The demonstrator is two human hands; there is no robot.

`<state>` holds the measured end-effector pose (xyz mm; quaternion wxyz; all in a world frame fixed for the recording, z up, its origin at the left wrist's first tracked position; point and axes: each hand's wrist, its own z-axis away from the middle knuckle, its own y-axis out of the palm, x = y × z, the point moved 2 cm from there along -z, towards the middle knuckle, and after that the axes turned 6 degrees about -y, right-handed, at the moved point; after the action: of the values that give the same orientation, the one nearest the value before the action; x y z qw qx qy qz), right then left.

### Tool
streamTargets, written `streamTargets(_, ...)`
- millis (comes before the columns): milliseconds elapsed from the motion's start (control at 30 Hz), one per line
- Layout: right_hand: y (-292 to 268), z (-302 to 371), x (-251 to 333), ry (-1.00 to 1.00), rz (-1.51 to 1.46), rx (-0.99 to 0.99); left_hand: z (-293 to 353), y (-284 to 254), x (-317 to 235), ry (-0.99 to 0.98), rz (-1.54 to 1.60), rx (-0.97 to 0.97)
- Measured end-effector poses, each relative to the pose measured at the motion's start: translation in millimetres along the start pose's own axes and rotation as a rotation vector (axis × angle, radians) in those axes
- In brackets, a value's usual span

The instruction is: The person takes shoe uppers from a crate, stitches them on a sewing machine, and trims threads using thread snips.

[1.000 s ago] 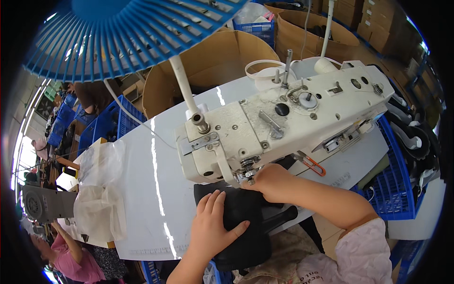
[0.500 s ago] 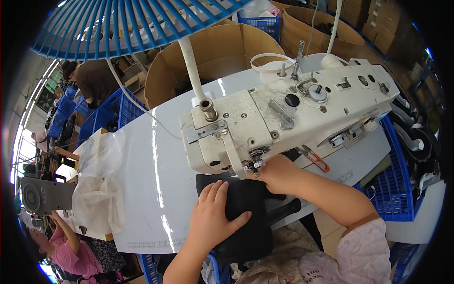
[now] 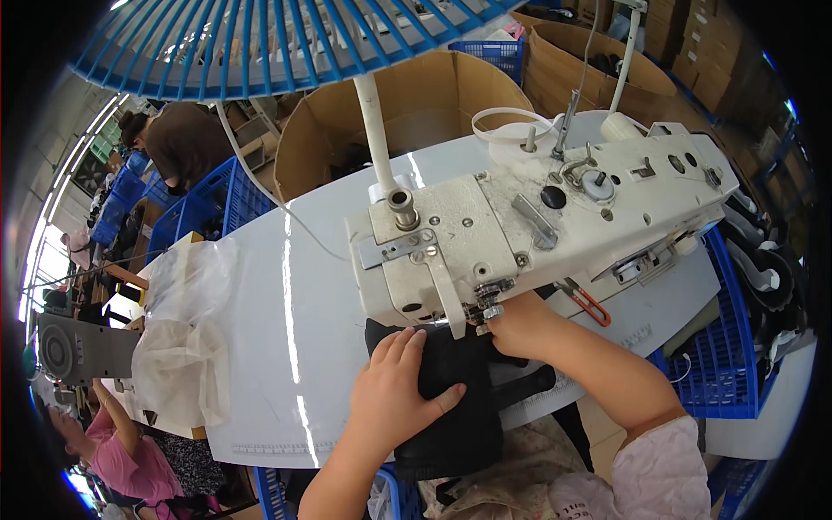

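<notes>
In the head view, we see the black cloth (image 3: pixel 472 373) lying at the near edge of the white table (image 3: pixel 260 347), partly under the front end of the sewing machine (image 3: pixel 485 234) and hanging over the edge. Our left hand (image 3: pixel 394 394) lies flat on it, thumb spread wide from the other fingers; our right hand (image 3: pixel 520 328) is bent close beside the needle end, its fingertips hidden, so we cannot tell what they grip. We judge the cloth soft, fairly light and foldable, hardly fragile, best steadied under a flat palm and guided by its edge
</notes>
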<state>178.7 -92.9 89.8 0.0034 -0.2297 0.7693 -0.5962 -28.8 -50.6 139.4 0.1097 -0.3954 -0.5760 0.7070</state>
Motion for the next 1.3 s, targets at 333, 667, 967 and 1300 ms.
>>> streamTargets(333,-4,-4,1,0.053,-0.054,-0.098,-6,1,4,0.025,0.034,-0.055)
streamTargets(667,-3,-3,1,0.048,-0.066,-0.116,-7,1,4,0.021,0.008,-0.011)
streamTargets(967,-9,-2,2,0.049,-0.053,-0.088,-6,0,0,0.020,0.043,-0.053)
streamTargets(1300,-14,-4,6,0.113,-0.107,-0.006,-4,-2,0,-0.021,-0.006,-0.004)
